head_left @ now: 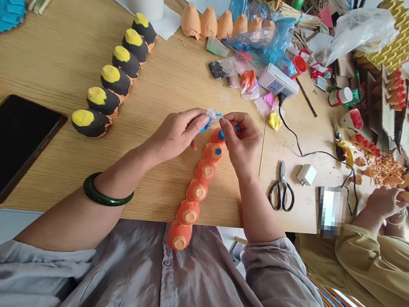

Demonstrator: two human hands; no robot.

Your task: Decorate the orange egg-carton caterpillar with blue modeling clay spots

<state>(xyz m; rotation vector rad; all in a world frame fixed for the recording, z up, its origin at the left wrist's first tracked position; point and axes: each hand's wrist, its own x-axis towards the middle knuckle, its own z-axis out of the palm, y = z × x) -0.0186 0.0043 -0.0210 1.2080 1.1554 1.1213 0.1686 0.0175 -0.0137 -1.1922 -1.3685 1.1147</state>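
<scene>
While you pinch at the top of the strip, read the scene like this:

Left hand: your left hand has thumb and forefinger closed on a small clear bag with blue clay showing inside it.
Right hand: your right hand has its fingertips pressed together on a bit of blue clay, just beside the bag; whether they also grip the bag's edge, you cannot tell from here.
Strip: the orange strip of egg-carton cups lies on the table between your forearms, its near end hanging over the table edge toward your shirt.
Long axis: it runs from your body away toward the hands, leaning slightly right at the far end.
Key relation: both hands sit right above the strip's far end; the two farthest cups already carry a blue dot, the nearer ones show bare tops.
Nearer hand: your right hand lies almost on the far cups; your left is just to the side of them.
Direction from grip: the bare cups lie below your fingertips, toward you along the strip.
Nearby: a row of black cups with yellow tops lies to the left, a tablet beyond your left arm, scissors right of your right wrist.
Co-worker: another person's hand works on orange pieces at the far right, well apart from yours.
</scene>
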